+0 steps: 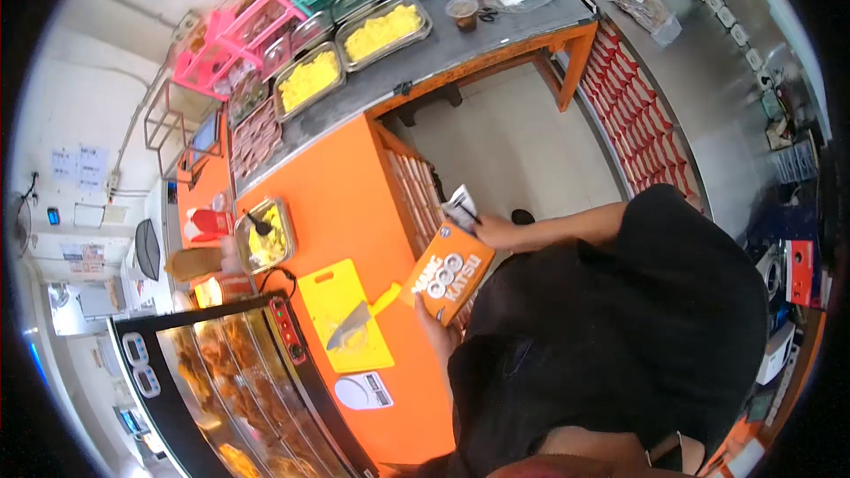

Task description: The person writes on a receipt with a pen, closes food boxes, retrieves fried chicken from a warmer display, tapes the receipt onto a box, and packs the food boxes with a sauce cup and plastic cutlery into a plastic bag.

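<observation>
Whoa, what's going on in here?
Someone in a black shirt is standing at an orange table. Their left hand holds an orange box, and their right hand seems to hold a small printed packet close to the box. On the table, a knife lies on a yellow cutting board, beside a white scale. Nearby, a glass case is full of food.

Single head-worn wide-angle view, looking forward and down, tilted sideways, close above the wearer's black fabric shirt [611, 319], facing a flat orange worktop [332, 195]
</observation>
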### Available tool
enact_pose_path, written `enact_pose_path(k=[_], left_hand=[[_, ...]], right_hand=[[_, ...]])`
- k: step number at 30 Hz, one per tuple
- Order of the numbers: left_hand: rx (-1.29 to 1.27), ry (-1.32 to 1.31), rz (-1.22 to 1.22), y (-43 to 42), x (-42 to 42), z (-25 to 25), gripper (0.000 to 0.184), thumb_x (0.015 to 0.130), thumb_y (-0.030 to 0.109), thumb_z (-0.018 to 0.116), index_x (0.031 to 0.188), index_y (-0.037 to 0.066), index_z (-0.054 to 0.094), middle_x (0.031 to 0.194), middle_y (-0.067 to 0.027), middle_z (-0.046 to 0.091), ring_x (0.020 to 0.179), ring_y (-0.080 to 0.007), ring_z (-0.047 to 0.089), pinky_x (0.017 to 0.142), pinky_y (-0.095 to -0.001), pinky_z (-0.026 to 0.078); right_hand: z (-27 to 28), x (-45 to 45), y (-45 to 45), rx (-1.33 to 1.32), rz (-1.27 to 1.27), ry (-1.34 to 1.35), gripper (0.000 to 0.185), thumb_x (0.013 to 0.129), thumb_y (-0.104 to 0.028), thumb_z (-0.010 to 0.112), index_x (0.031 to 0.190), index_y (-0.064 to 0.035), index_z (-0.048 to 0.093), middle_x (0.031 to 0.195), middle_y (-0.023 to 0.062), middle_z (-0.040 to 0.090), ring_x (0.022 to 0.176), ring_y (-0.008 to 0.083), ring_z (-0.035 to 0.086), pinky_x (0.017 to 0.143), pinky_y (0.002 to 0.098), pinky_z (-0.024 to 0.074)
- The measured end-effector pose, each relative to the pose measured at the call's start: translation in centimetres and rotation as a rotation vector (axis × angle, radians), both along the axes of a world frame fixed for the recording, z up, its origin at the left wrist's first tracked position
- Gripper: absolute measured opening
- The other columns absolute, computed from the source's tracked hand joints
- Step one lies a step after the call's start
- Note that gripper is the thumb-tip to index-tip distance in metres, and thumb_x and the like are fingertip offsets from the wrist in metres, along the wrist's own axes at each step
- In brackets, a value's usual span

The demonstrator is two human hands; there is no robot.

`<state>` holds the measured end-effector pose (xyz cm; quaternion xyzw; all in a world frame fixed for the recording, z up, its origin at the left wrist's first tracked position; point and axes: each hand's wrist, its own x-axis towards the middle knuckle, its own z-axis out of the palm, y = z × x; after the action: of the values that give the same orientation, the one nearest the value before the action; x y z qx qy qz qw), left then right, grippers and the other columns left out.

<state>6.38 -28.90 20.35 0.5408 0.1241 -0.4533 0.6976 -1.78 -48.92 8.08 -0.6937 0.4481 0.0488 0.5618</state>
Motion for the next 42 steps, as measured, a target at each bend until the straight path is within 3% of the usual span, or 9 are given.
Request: enact_pose_path(k=[4,12,13,16,30,33,36,39,42], left_hand=[[-0.208,0.027,-0.156,-10.8,2.9,-8.5,0.05,0.103,0.039,0.049,0.138,0.003,0.048,0.13,-0.0123,0.062,0.118,-0.0262,0.062,0.101,-0.0414,0.05],[-0.14,-0.105,-0.383,-31.0,7.1,-6.4,0.05,0.102,0.037,0.053,0.139,0.005,0.047,0.132,-0.0106,0.061,0.119,-0.0236,0.061,0.101,-0.0392,0.05],[-0.12,-0.129,-0.393,-33.4,8.1,-6.3,0.05,0.101,0.037,0.053,0.139,0.005,0.046,0.132,-0.0106,0.06,0.12,-0.0235,0.06,0.102,-0.0394,0.049],[-0.131,-0.118,-0.409,-39.7,12.1,-7.0,0.051,0.1,0.038,0.055,0.139,0.005,0.046,0.133,-0.01,0.059,0.121,-0.023,0.06,0.103,-0.0396,0.048],[-0.114,-0.03,-0.381,-55.1,30.6,-15.9,0.045,0.102,0.033,0.054,0.135,0.002,0.051,0.128,-0.0107,0.062,0.114,-0.022,0.063,0.096,-0.0383,0.052],[0.005,-0.216,-0.231,-55.9,29.1,-14.3,0.044,0.098,0.025,0.063,0.131,-0.001,0.052,0.125,-0.0126,0.061,0.114,-0.0216,0.059,0.096,-0.0358,0.048],[0.535,-1.204,-0.244,-56.2,27.9,-11.8,0.042,0.095,0.024,0.068,0.123,-0.003,0.053,0.12,-0.0144,0.061,0.111,-0.0236,0.058,0.095,-0.0358,0.047],[0.136,-1.141,-0.328,-60.0,25.3,-5.7,0.032,0.092,0.015,0.071,0.114,0.0,0.053,0.112,-0.0135,0.06,0.106,-0.0211,0.057,0.092,-0.0348,0.047],[-0.244,-0.876,-0.505,-65.3,22.8,-3.5,0.024,0.092,0.006,0.068,0.11,0.001,0.054,0.106,-0.0105,0.06,0.098,-0.0172,0.059,0.088,-0.0317,0.048]], right_hand=[[0.5,-4.0,-10.2,0.009,-0.263,0.038,0.042,0.101,-0.031,0.048,0.124,0.0014,0.06,0.114,0.0233,0.067,0.107,0.0351,0.064,0.09,0.0425,0.0486],[-1.8,-4.0,-25.8,0.138,-0.593,-0.213,0.038,0.1,-0.022,0.048,0.127,0.0022,0.059,0.116,0.0149,0.068,0.108,0.0236,0.063,0.091,0.0371,0.0479],[-4.2,-2.9,-28.0,0.107,-0.647,-0.256,0.04,0.098,-0.028,0.048,0.121,0.002,0.062,0.12,0.0235,0.066,0.113,0.0362,0.063,0.095,0.044,0.0463],[-0.1,0.7,-33.4,0.17,-0.659,-0.283,0.04,0.095,-0.027,0.05,0.119,0.0031,0.062,0.119,0.0252,0.066,0.115,0.0374,0.061,0.096,0.0437,0.0457],[-3.2,16.4,-50.2,-0.145,-0.397,0.029,0.042,0.097,-0.035,0.053,0.11,0.0026,0.065,0.103,0.0262,0.069,0.099,0.0428,0.064,0.085,0.0491,0.0486],[-1.9,13.5,-50.9,-0.177,-0.338,0.002,0.04,0.098,-0.034,0.054,0.11,0.0025,0.064,0.094,0.0216,0.07,0.09,0.0365,0.067,0.078,0.0456,0.0506],[3.0,12.4,-51.5,-0.084,-0.394,-0.191,0.037,0.098,-0.034,0.057,0.112,0.0001,0.065,0.087,0.016,0.069,0.08,0.0295,0.066,0.074,0.0405,0.0505],[6.1,13.2,-53.2,0.083,-0.469,-0.331,0.037,0.095,-0.035,0.065,0.11,-0.001,0.068,0.081,0.0036,0.067,0.07,0.0104,0.059,0.062,0.0294,0.046],[9.0,14.9,-55.4,0.112,-0.283,-0.352,0.036,0.094,-0.035,0.065,0.103,-0.001,0.071,0.078,0.0037,0.066,0.068,0.0109,0.058,0.061,0.0294,0.0444]])
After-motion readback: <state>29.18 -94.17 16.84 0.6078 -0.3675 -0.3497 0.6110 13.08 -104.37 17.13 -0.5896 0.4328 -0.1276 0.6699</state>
